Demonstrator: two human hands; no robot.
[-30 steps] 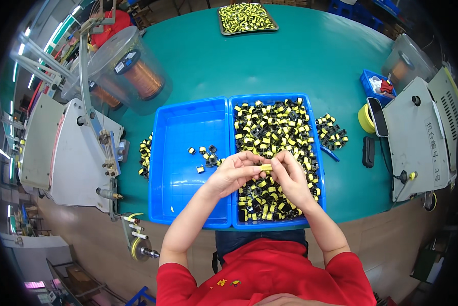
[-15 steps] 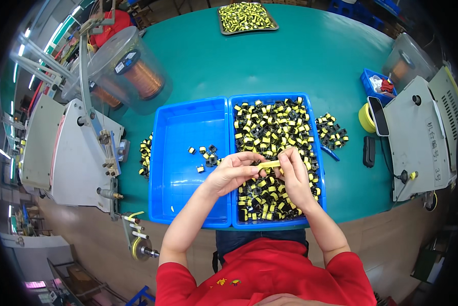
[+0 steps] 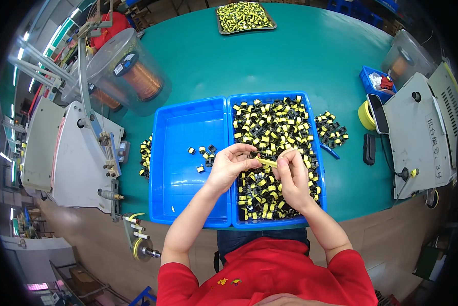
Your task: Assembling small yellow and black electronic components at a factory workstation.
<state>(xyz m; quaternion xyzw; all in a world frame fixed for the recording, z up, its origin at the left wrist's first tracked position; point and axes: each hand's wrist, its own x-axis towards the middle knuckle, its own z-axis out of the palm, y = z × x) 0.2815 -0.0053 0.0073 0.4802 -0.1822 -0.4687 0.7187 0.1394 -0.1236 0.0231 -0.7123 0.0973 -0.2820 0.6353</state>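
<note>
Above the right-hand blue bin (image 3: 318, 188), a short strip of yellow tape (image 3: 267, 162) stretches between my hands. My left hand (image 3: 233, 166) is closed in a pinch on a small coil bobbin (image 3: 254, 154), mostly hidden by the fingers, where the strip's left end lies. My right hand (image 3: 294, 177) pinches the other end of the tape between thumb and fingers. Under both hands, many black bobbins wrapped in yellow tape (image 3: 270, 196) fill that bin. In the left-hand blue bin (image 3: 188, 120) lie several similar bobbins (image 3: 208, 153).
Loose bobbins (image 3: 332, 130) lie right of the bins, beside a blue-handled tool (image 3: 330, 151). A filled tray (image 3: 244, 18) stands at the back. Winding machines (image 3: 76, 158) flank the table. Copper wire spools (image 3: 142, 76), a phone (image 3: 378, 115) and a black case (image 3: 369, 150) are nearby.
The right hand has dropped slightly toward me, and the tape strip now slants down to the right. The left hand has shifted a little; both keep their pinch.
</note>
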